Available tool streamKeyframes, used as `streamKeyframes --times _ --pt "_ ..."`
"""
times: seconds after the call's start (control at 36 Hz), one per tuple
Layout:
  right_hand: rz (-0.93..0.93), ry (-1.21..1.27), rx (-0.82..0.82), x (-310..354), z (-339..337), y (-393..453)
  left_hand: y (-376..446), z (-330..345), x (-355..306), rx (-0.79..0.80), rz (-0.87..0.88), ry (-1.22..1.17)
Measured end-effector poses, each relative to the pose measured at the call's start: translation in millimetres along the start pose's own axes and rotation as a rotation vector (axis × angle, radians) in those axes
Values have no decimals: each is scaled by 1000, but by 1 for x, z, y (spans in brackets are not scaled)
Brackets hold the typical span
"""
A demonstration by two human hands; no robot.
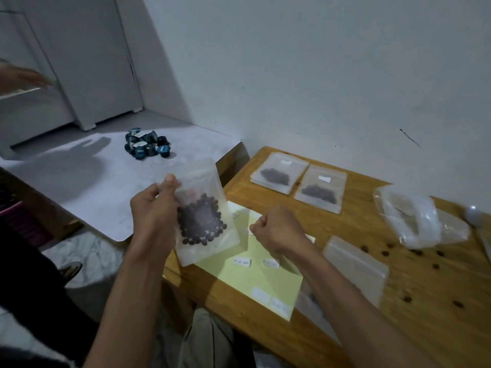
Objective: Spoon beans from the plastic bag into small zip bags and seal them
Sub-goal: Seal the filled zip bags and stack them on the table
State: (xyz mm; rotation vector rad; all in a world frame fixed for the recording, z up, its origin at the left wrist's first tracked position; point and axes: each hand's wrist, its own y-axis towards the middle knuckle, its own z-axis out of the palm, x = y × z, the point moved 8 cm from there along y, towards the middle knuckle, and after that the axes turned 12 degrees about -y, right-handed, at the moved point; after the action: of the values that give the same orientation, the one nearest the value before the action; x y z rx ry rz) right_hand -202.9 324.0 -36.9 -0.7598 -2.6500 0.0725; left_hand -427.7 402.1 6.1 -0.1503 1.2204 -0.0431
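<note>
The left hand pinches a filled zip bag upright above the surface's nine-o'clock edge, the right hand fisted, seemingly empty, beside it; sealing or labelling likely comes next.

Dark coffee capsules heaped on grey mat; yellow sheet on wooden table

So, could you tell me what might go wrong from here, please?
1. The left hand pinches the filled zip bag by one side, out past the table edge; if its top is unsealed, a tilt could spill beans to the floor.
2. Loose beans lie scattered near the plastic bag; a forearm sweep could knock them off.
3. The right hand is fisted over the paper labels; it could scatter them.
</note>
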Motion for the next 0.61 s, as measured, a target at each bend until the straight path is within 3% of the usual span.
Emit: streamKeyframes --times 0.11,0.28,0.44,0.61 --pt "-71 106 -12 6 -28 -17 3 0 4 32 -17 33" --pt "-371 338 -71 34 -84 -39 -11 31 16 143 -79 20" --pt "-328 151 -138 34 -95 -38 -38 74 22 312 -42 46" --pt "-291 130 -228 16 -104 -38 -52 96 19 354 17 27"
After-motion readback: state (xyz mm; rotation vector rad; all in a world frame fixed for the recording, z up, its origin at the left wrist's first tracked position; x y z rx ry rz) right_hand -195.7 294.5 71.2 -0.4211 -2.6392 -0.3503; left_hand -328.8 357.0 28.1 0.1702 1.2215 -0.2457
